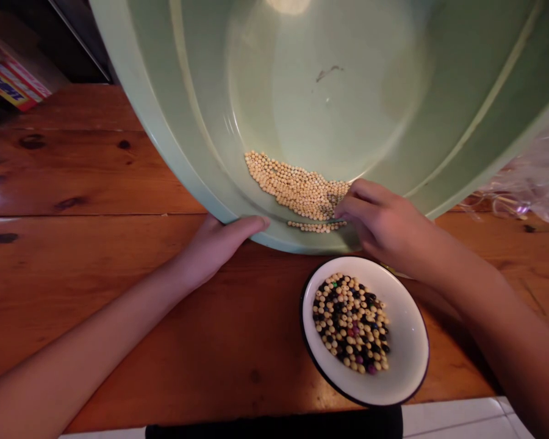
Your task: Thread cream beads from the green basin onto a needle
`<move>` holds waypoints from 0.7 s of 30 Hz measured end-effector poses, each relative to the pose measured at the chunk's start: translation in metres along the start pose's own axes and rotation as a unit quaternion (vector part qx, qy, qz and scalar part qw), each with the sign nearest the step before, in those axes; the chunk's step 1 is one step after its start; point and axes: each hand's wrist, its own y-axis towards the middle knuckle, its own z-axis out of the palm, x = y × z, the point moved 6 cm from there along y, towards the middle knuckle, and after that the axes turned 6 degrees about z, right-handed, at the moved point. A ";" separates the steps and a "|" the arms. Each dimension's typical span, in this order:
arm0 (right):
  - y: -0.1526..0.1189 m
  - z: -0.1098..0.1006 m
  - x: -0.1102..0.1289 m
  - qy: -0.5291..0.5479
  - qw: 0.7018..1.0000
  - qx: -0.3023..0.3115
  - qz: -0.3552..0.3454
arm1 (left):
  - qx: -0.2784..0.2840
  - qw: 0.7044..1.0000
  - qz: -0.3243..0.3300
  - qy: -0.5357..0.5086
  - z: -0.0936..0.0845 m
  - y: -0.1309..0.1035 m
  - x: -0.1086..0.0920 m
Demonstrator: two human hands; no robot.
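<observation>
A large pale green basin (329, 103) is tilted toward me, and cream-coloured beads (297, 189) have gathered at its lower side. A short row of beads lies along the ledge under the pile. My left hand (229, 238) is closed on the basin's near rim, thumb inside, other fingers hidden underneath. Inside the basin, my right hand (379, 216) has its fingers curled together at the right end of the pile; what they hold is hidden. Below the rim stands a white enamel bowl (405, 341) with a dark edge, holding mixed beads (350, 323), mostly cream and black with a few coloured ones.
Clear crumpled plastic (526, 174) lies to the right of the basin. At the far left sits a cardboard box (16, 76) with a bright printed side. Everything rests on a brown wooden table (82, 268). White floor tiles (457, 421) show past its near edge.
</observation>
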 end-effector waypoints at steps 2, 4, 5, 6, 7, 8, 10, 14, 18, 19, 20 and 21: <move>0.000 0.001 0.000 -0.002 1.000 0.002 -0.001 | 0.001 1.000 0.002 0.000 0.000 0.000 0.001; 0.000 0.001 0.000 -0.004 1.000 -0.001 -0.003 | -0.002 1.000 0.005 0.000 -0.001 0.000 0.001; 0.000 0.001 0.000 -0.005 1.000 -0.002 -0.003 | -0.003 1.000 0.006 0.000 -0.001 0.000 0.002; 0.000 0.001 0.001 -0.004 1.000 -0.001 -0.004 | -0.003 1.000 0.007 0.001 -0.001 0.000 0.002; 0.000 0.002 0.002 -0.002 1.000 0.000 -0.005 | -0.003 1.000 0.009 0.002 -0.002 0.000 0.002; 0.000 0.002 0.002 0.002 1.000 0.002 -0.005 | -0.002 1.000 0.010 0.002 -0.002 0.000 0.002; 0.000 0.003 0.003 0.013 1.000 0.005 -0.004 | 0.002 1.000 0.011 0.002 -0.002 0.001 0.002; 0.001 0.004 0.004 0.042 0.999 0.006 -0.011 | 0.003 1.000 0.007 0.005 -0.002 0.001 0.002; 0.002 0.005 0.004 0.048 0.998 0.011 -0.026 | 0.003 1.000 0.004 -0.006 -0.002 0.001 0.002; 0.002 0.005 0.004 0.048 0.998 0.013 -0.029 | 0.003 1.000 0.002 -0.007 -0.002 0.001 0.002; 0.002 0.004 0.005 0.049 0.998 0.014 -0.032 | 0.003 1.000 0.001 -0.007 -0.001 0.001 0.002; 0.002 0.004 0.005 0.051 0.998 0.015 -0.033 | 0.003 1.000 0.000 -0.007 -0.001 0.001 0.002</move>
